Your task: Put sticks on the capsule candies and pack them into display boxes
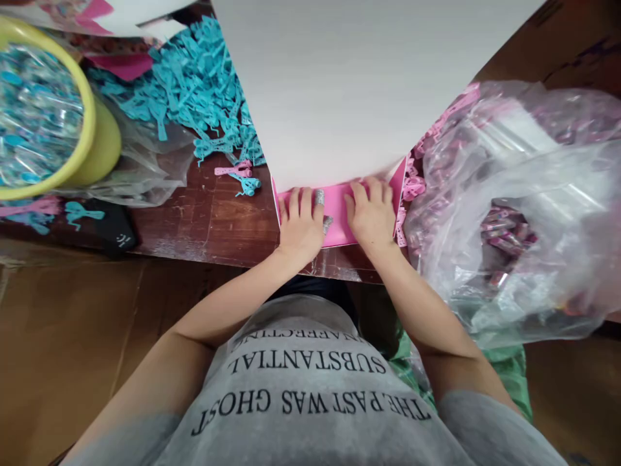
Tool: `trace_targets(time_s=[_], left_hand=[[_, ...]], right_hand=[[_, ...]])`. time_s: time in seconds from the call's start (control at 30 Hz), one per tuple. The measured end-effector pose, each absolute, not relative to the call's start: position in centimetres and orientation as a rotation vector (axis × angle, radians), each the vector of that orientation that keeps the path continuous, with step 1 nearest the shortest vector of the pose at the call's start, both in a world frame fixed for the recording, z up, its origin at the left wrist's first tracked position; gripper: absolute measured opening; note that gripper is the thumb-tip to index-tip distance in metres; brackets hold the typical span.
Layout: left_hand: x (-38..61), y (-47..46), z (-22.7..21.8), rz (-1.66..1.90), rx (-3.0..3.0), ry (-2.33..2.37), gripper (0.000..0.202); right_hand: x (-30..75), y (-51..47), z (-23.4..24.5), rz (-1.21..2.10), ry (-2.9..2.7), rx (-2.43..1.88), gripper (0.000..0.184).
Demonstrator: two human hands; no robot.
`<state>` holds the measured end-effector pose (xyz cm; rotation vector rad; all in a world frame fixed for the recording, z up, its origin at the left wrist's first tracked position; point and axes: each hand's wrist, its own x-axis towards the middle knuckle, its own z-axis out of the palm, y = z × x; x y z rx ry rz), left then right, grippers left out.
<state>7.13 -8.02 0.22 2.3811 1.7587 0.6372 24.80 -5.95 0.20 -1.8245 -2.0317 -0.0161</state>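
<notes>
A cardboard box stands at the table edge in front of me, its large white panel (334, 84) rising tall and its pink panel (338, 226) low and near my body. My left hand (301, 223) rests on the left part of the pink panel, fingers spread and pointing away from me. Something silvery is wrapped round one of its fingers. On the right part of the same panel lies my right hand (372, 213), its fingers apart and slightly bent. Neither hand grips anything that I can see. The fingertips reach the fold beneath the white panel.
A heap of turquoise plastic pieces (194, 84) lies left of the box. Further left stands a yellow bucket (104, 139) of small clear-and-blue items, with a black phone-like object (116, 230) below it. Clear bags (548, 194) with pink-purple items crowd the right side.
</notes>
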Motion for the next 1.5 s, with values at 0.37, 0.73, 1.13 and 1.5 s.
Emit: trace_targets(time_s=[0.37, 0.73, 1.13, 1.5], left_hand=[[7.6, -4.3, 0.1, 0.417, 2.334, 1.827, 0.047], [-11.6, -2.1, 0.8, 0.945, 2.216, 2.038, 0.041], [-12.7, -3.6, -1.3, 0.432, 2.484, 1.641, 0.042], [-10.2, -0.5, -1.9, 0.485, 2.609, 1.431, 0.034]], right_hand=[[26.1, -3.1, -1.9, -0.069, -2.163, -1.854, 0.044], [16.1, -3.6, 5.2, 0.1, -2.204, -1.124, 0.032], [-3.3, 9.8, 6.9, 0.549, -2.789, -1.754, 0.045], [6.3, 1.3, 9.0, 0.629, -2.145, -1.163, 0.033]])
